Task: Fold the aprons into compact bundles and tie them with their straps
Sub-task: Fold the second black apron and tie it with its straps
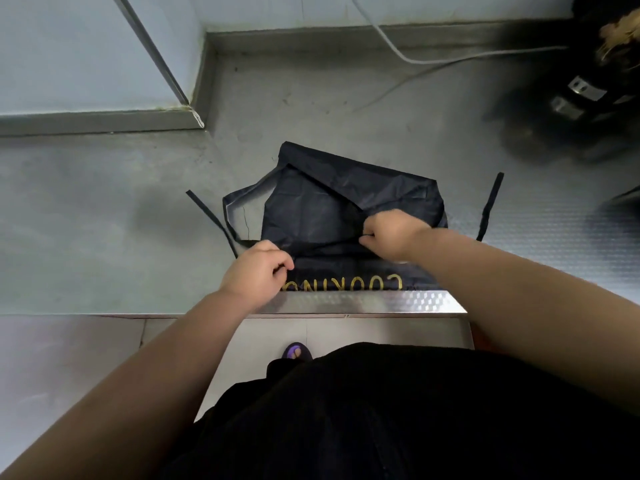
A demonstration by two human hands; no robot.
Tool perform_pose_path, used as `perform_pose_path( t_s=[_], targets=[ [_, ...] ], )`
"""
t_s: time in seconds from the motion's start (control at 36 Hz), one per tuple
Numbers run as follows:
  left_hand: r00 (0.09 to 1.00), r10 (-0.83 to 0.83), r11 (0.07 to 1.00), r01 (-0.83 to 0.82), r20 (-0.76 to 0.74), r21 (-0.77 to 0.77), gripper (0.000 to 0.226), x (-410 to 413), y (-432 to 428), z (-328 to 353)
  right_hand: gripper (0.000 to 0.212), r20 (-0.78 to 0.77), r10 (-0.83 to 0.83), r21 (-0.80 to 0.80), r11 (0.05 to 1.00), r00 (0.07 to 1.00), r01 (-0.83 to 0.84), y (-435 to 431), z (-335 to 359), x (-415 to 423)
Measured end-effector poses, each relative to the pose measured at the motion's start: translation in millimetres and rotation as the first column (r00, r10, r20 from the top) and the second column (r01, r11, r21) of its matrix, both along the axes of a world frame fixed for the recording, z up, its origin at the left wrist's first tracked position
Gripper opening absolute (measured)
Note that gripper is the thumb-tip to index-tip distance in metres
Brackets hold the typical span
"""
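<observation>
On the desk (104, 220), apron (346, 195) lies crosswise; left hand (258, 268) and right hand (391, 233) each pinch its near fold.

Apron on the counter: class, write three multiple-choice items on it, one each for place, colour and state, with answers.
1. The lettering on the apron lies: A) at the counter front edge; B) by the far wall; C) on the floor.
2. The lettering is: A) white; B) red; C) gold.
3. The right hand: A) lies flat; B) grips apron fabric; C) holds a cable.
Answers: 1 A, letters sit just above the front rim. 2 C, they show gold on black. 3 B, its curled grip bunches the cloth.
</observation>
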State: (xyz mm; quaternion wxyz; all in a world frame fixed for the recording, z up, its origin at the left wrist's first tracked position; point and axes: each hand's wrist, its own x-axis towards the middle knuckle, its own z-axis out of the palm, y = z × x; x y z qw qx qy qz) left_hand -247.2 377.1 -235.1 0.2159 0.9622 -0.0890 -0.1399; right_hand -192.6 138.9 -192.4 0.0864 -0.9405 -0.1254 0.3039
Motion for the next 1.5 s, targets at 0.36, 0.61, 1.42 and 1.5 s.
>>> perform_pose_path(
  t_s=[0.36,0.61,1.42,1.5],
  targets=[
    [0.986,-0.05,0.991,0.069,-0.157,0.116,0.019,26,-7,6,0.072,0.084,-0.662,0.729,0.55,0.745,0.408,-20,75,79],
    [0.961,-0.034,0.986,0.077,-0.274,0.148,0.055,40,-16,13,0.043,0.038,-0.484,0.281,0.845,0.874,0.455,-35,12,31],
    [0.951,-0.308,0.903,0.294,-0.005,0.312,0.057,5,-24,10,0.047,0.207,0.09,0.004,0.996,0.974,-0.093,-38,-21,-73],
    [0.947,-0.311,0.919,0.322,-0.086,0.226,0.024,21,-23,19,0.042,0.214,-0.024,0.022,1.0,0.976,0.019,-43,-11,-65]
  ],
)
